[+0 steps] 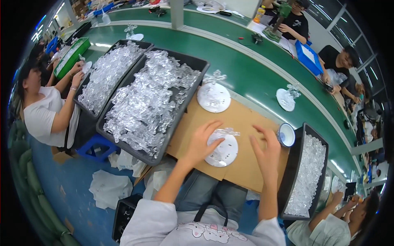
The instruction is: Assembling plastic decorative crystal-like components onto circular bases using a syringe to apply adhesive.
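A round white disc (228, 157) with small holes lies on a sheet of cardboard (250, 174) before me, and a clear plastic piece (227, 132) lies across its far side. At the disc's left edge is my left hand (200, 143), thumb and fingers apart, its thumb reaching over the disc. My right hand (266, 149) hovers over the cardboard to the right, fingers spread with nothing in them. Farther off, a second white disc (220, 102) bears clear plastic parts (214, 78).
Black bins (174, 137) of clear plastic parts stand on the left; another black bin (296, 164) is at right beside a blue-and-white bowl (286, 135). Beyond runs a green conveyor belt (246, 88) carrying another white disc (285, 102). Co-workers sit on both sides and across.
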A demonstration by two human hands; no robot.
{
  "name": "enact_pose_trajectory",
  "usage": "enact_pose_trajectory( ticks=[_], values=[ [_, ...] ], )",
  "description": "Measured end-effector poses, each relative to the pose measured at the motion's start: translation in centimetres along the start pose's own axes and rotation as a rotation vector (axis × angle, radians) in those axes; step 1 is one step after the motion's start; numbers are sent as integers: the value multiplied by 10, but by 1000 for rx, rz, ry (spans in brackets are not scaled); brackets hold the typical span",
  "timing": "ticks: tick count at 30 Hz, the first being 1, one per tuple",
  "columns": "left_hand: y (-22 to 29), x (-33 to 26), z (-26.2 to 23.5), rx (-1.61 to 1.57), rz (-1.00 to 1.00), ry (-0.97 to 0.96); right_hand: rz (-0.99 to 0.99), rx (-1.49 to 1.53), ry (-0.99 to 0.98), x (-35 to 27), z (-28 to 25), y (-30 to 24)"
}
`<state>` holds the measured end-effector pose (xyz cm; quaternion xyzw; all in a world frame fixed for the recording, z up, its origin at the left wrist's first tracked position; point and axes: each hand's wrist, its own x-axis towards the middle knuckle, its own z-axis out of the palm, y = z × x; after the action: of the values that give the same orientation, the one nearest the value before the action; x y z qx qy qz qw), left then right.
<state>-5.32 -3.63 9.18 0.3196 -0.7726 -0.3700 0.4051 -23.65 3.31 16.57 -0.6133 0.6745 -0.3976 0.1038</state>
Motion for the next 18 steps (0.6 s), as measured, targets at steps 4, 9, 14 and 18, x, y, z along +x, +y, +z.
enact_pose_trajectory(
  ticks=[4, 9, 14, 18],
  values=[
    [16, -73, -2, 165, -92, 312, -417, 48, -332, 88, 87, -61],
    [19, -114, -11, 95, -173, 270, -464, -545, -783, 127, 196, -93],
    [18, -114, -20, 20, -167, 286, -385, -420, -598, 122, 211, -75],
    [11, -106, -22, -104, -152, 291, -425, 1, -437, 114, 141, -85]
  ],
)
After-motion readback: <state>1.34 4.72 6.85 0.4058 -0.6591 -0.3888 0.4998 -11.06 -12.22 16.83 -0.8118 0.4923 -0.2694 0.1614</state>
